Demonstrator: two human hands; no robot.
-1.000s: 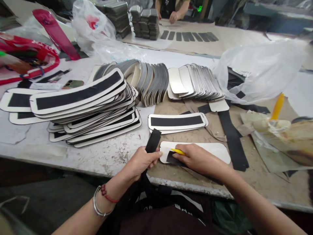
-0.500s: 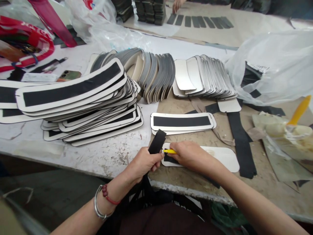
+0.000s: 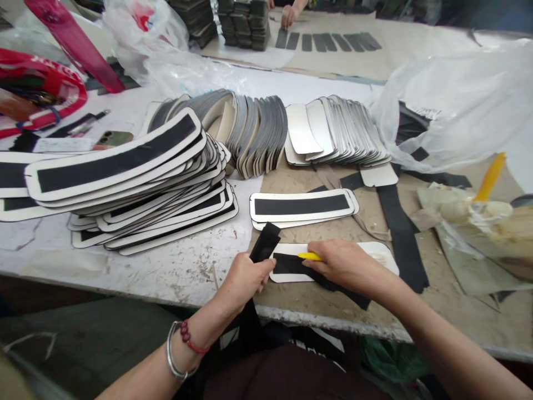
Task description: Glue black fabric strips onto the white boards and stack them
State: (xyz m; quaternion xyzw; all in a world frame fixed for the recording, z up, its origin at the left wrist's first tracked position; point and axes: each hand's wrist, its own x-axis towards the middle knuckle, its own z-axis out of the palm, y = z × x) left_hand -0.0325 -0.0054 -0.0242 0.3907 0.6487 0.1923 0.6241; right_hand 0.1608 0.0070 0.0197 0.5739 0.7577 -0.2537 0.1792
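In the head view a white curved panel (image 3: 381,256) lies at the table's front edge, a black strip (image 3: 289,265) on its left part. My right hand (image 3: 337,262) is closed round a slim yellow tool (image 3: 310,256), its exact kind unclear, and rests over the strip. The strip's loose end (image 3: 358,297) comes out below that hand, across the panel's lower edge. My left hand (image 3: 247,275) grips a bundle of black strips (image 3: 265,243) at the panel's left end, its thumb tip touching the panel's edge. Just behind lie two panels, the top one with a black strip (image 3: 302,206).
A tall stack of strip-faced panels (image 3: 116,155) stands left. Fanned grey pieces (image 3: 260,133) and white panels (image 3: 341,130) lie behind. To the right are loose black strips (image 3: 402,239), a plastic bag (image 3: 453,111) and a yellow-handled tool (image 3: 490,178). Another person's hand (image 3: 289,16) is at the back.
My right hand with the yellow tool has slid rightward along the panel, and more of the black strip lies flat on it. My left hand stays at the panel's left end.
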